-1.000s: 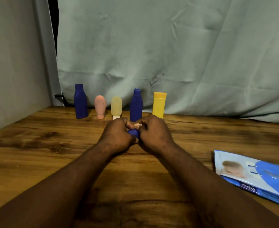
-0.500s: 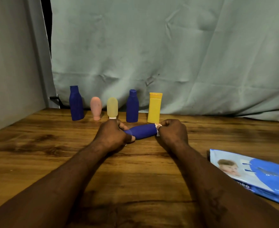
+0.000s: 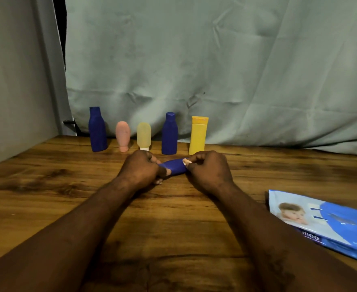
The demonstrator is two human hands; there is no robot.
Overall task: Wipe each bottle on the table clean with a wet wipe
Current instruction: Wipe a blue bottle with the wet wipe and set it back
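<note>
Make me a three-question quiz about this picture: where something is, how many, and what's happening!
1. Where is the wipes pack? A) table's right side B) behind the bottles C) in a hand
2. How many bottles stand at the back? A) three B) five C) seven
3. The held blue bottle is: A) standing B) sideways between both hands C) inside the pack

1A, near the right edge. 2B: blue bottle, pink bottle, pale bottle, second blue bottle, yellow bottle. 3B, left hand grips one end, right hand pinches a wet wipe at the other.
</note>
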